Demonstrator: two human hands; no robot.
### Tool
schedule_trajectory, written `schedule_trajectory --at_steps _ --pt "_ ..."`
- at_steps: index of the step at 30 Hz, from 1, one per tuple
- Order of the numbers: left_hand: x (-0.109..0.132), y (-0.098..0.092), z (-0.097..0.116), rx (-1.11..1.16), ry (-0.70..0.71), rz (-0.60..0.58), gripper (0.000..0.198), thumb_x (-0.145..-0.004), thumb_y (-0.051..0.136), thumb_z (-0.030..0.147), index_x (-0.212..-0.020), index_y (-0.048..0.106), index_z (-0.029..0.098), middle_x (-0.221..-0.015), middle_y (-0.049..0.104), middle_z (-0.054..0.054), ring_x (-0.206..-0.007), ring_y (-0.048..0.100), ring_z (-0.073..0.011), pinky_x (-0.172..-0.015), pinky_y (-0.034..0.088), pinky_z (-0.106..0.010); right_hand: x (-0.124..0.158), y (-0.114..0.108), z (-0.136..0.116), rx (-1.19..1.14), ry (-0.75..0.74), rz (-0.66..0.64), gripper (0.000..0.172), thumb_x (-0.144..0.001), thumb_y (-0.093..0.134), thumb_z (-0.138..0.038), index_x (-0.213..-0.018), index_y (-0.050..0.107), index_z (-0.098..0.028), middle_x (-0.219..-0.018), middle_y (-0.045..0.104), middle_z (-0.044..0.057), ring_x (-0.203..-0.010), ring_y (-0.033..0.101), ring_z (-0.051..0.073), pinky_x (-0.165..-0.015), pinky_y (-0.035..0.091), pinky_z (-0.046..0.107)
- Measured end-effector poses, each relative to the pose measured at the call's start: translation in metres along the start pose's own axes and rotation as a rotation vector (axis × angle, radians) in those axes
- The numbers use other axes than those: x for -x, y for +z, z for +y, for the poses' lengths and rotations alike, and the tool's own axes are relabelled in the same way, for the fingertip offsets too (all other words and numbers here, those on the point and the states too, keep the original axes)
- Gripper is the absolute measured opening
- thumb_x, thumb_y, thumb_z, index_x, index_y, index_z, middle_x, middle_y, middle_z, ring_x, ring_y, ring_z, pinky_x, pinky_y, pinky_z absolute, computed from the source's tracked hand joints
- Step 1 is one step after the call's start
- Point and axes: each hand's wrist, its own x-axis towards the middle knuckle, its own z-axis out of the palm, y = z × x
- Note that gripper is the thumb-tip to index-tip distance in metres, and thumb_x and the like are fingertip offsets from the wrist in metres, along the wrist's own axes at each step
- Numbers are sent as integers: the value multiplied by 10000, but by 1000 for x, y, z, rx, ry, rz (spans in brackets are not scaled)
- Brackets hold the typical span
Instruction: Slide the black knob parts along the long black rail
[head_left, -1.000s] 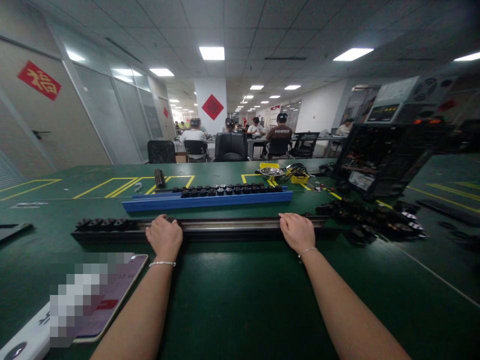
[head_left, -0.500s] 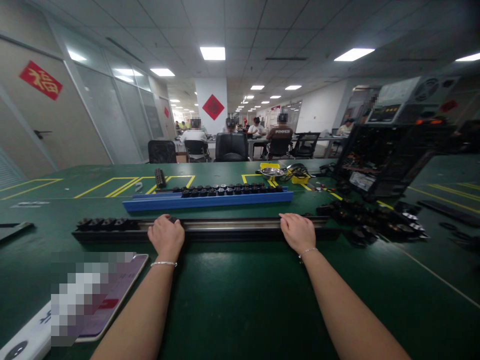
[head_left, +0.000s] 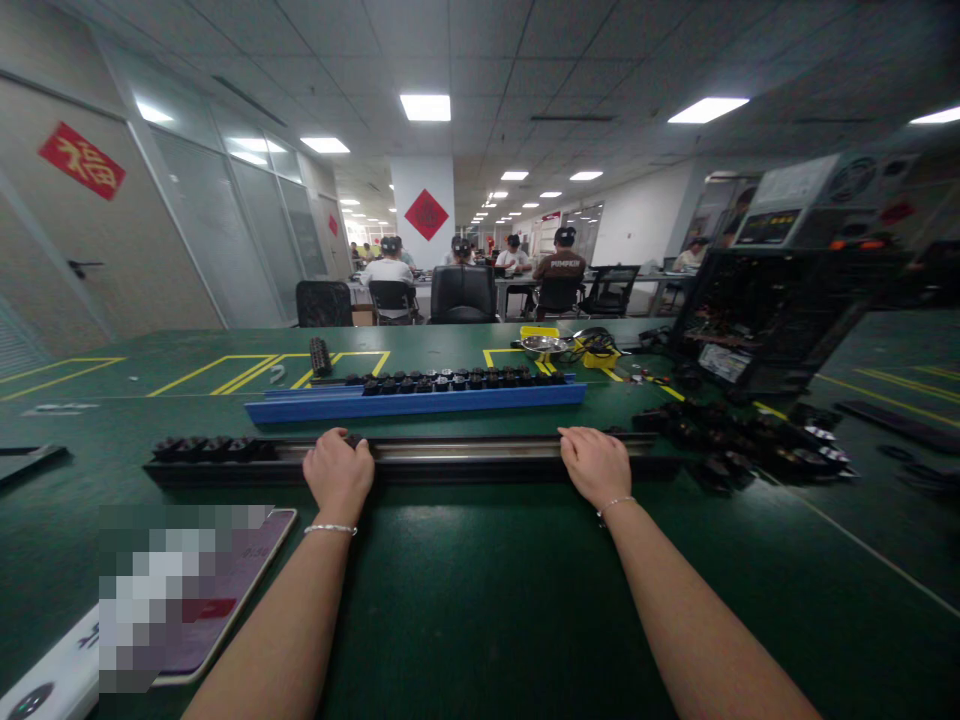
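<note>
A long black rail [head_left: 465, 472] with a bare metal strip along its channel lies crosswise on the green table. Several black knobbly parts [head_left: 206, 448] sit in a row at its left end. My left hand [head_left: 337, 473] is closed over the rail, right of that row. A small black part [head_left: 354, 438] shows beside its fingers; most of it is hidden by the hand. My right hand [head_left: 598, 465] grips the rail near its right end, fingers over the far edge and thumb side hidden.
Behind the rail lies a blue rail [head_left: 420, 403] bearing rows of black parts. A pile of black parts [head_left: 742, 440] lies at the right, before an open computer case [head_left: 757, 320]. A metal bowl [head_left: 544, 345] stands farther back. A phone [head_left: 232, 590] lies front left.
My left hand has shifted slightly to the right along the rail, and the small black part by its fingers has moved with it. My right hand stays where it was.
</note>
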Motion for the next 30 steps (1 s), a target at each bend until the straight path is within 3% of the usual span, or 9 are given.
schedule_trajectory --at_steps 30 --pt "3 1 4 103 26 -51 377 -797 522 364 -1101 531 140 -1067 633 -144 -1007 593 -296 -867 436 -409 0 0 -1 -6 -17 33 362 -901 341 -312 -1037 671 -247 -1091 675 12 -1055 556 172 -856 316 343"
